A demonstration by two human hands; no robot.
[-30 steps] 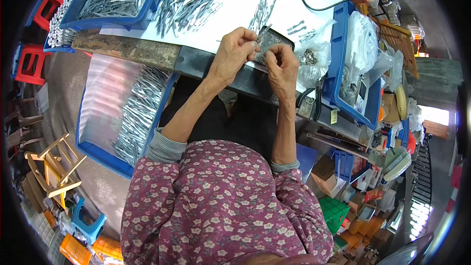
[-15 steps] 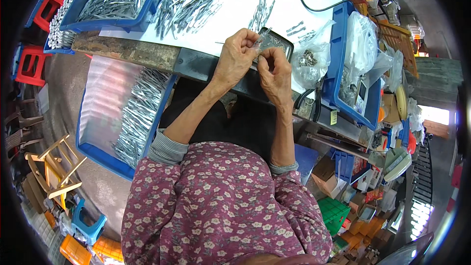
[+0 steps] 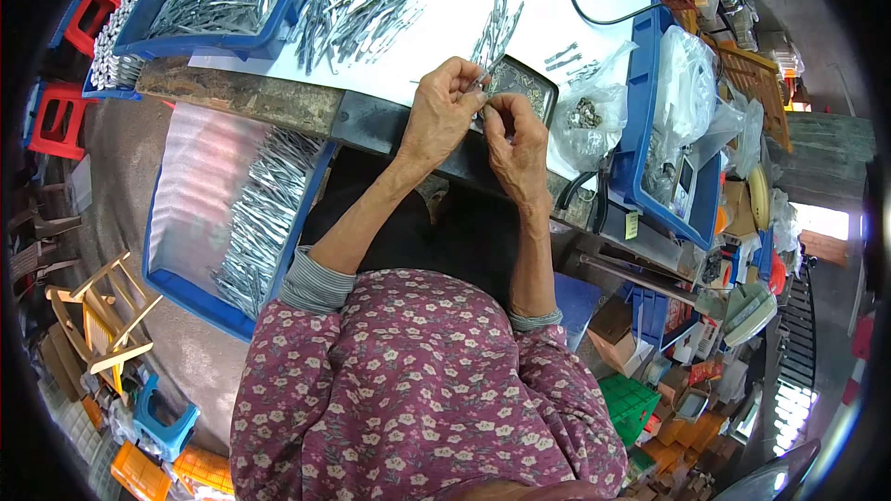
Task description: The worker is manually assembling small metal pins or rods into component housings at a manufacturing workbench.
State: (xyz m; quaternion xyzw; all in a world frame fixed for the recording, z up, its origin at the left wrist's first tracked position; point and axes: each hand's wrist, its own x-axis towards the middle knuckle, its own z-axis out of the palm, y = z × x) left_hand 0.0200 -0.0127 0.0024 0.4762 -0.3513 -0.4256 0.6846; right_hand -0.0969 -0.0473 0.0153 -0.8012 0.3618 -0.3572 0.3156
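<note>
My left hand (image 3: 440, 116) is closed, its thumb and fingers pinching a thin silvery metal strip (image 3: 489, 70) that slants up and away past the fingertips. Close against it, my right hand (image 3: 521, 144) is closed too, thumb and forefinger together at the near end of the strip; whatever they grip is hidden. Just beyond both hands lies a dark shallow tray (image 3: 554, 93) holding small metal bits. Behind the tray, a small pile of metal strips (image 3: 501, 23) rests on the white table top (image 3: 445, 14). A larger pile of strips (image 3: 357, 14) spreads to its left.
Blue bins of strips stand at the far left (image 3: 269, 44) and below the table edge (image 3: 200, 301). On the right are a plastic bag of small parts (image 3: 585, 116), black-handled pliers (image 3: 600, 199) and a blue bin (image 3: 636, 144) with plastic bags. A black cable (image 3: 580, 9) crosses the far table.
The piece in my left fingers now shows as a narrow dark strip, where a shiny blurred shape was before. Both hands have stayed nearly in place, still close together.
</note>
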